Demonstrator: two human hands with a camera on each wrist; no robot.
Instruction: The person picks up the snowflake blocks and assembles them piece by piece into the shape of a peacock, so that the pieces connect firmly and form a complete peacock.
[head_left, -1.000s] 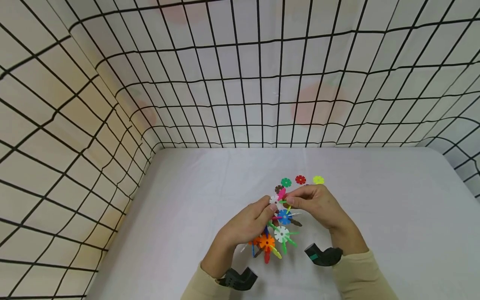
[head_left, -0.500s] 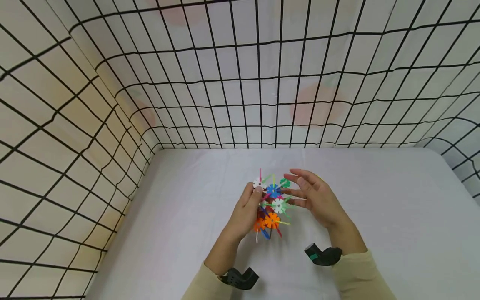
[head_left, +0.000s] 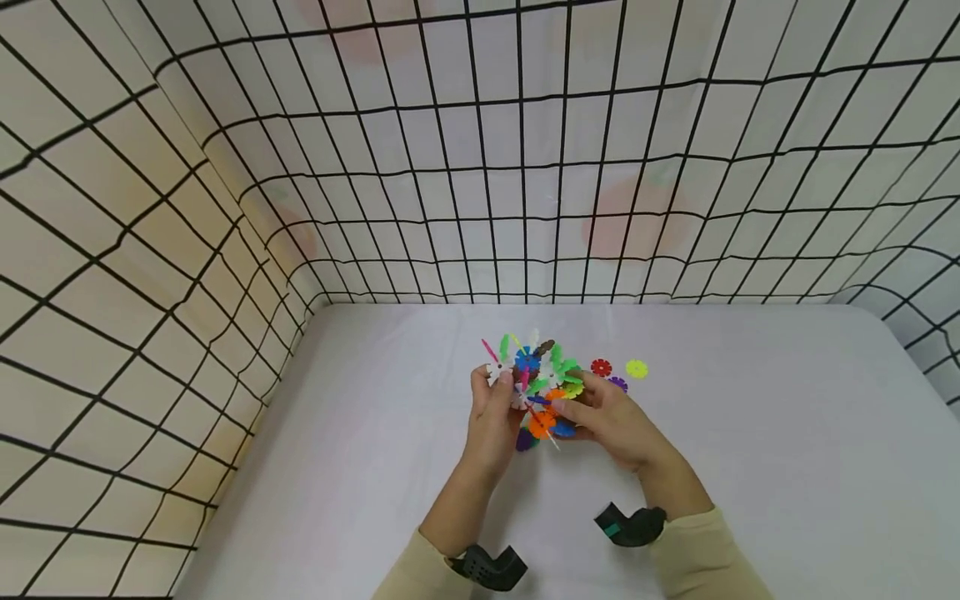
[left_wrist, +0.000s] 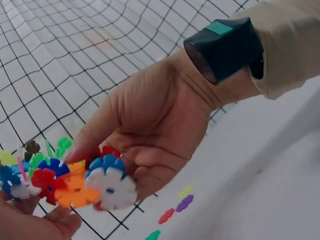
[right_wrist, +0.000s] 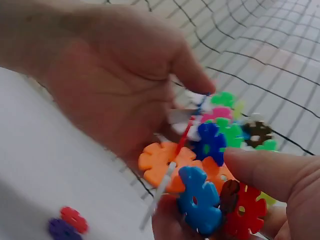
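Note:
A multicoloured cluster of interlocked notched flower discs [head_left: 542,423] is held between both hands over the white table. My left hand [head_left: 491,425] grips its left side, thumb on the white discs. My right hand [head_left: 618,425] holds its right side, with the thumb by an orange disc. In the left wrist view a white disc [left_wrist: 120,197] and a blue one stick out towards the camera. The right wrist view shows a blue disc [right_wrist: 192,205] and a red disc [right_wrist: 248,212] near the right thumb. Fingers behind the cluster are partly hidden.
Loose discs lie on the table beyond the right hand: a red disc [head_left: 601,367], a yellow disc [head_left: 637,368] and a purple disc [head_left: 618,384]. Black wire grid [head_left: 480,221] stands along the back and sides of the white table [head_left: 360,433].
The cluster has been raised away from me and turned over in the left hand. My right hand left its upper end, spread its fingers, then took hold of the right side.

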